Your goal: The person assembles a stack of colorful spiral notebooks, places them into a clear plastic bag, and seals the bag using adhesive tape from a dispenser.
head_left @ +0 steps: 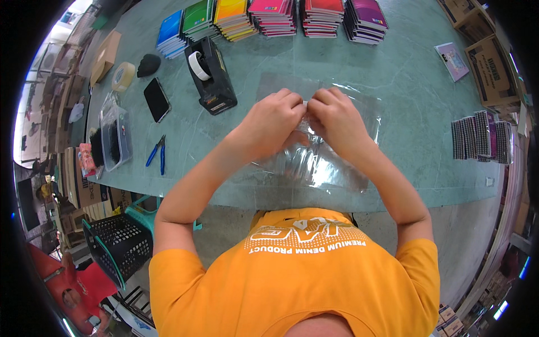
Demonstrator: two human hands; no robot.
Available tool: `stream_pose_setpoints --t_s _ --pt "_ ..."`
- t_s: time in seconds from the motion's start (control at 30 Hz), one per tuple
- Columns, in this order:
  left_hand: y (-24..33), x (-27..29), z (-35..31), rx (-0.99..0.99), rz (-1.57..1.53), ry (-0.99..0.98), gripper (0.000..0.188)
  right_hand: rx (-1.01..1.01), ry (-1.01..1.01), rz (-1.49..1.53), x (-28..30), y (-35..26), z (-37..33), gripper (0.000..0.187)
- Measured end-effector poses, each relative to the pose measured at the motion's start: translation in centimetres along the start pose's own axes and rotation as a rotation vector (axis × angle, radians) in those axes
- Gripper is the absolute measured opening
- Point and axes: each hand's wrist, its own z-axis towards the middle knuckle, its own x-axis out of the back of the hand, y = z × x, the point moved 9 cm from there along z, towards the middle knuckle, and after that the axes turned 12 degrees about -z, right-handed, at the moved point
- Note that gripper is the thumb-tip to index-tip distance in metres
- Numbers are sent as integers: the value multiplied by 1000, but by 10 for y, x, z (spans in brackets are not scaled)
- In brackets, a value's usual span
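Note:
A transparent plastic bag or sheet (pixel 328 168) lies flat on the green table (pixel 224 163) in front of me, shiny with reflections. My left hand (pixel 274 119) and my right hand (pixel 338 118) meet over its upper middle, fingertips close together. Both have their fingers bent in a pinch at the plastic. What exactly sits between the fingertips is hidden by the knuckles. A black tape dispenser (pixel 214 84) with a white roll stands just beyond my left hand.
Stacks of spiral notebooks (pixel 275 17) in several colours line the far edge. To the left are a phone (pixel 157 100), blue-handled nippers (pixel 157 154), a tape roll (pixel 123 76) and a plastic bin (pixel 117 140). At right are more notebooks (pixel 482 136) and a cardboard box (pixel 492 72).

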Motion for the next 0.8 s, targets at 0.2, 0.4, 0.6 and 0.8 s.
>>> stream_pose_setpoints --t_s 0.2,0.4,0.6,0.8 --pt "15 -16 -41 -139 170 123 29 110 -85 -124 5 -31 -43 35" --pt "12 -25 -63 -206 221 454 30 17 37 160 -8 -20 -29 37" --pt "-1 -35 -92 -181 391 612 21 143 -131 63 -21 -27 -27 43" --pt "-166 69 -176 668 131 1039 27 152 -112 -61 -21 -23 -28 48"
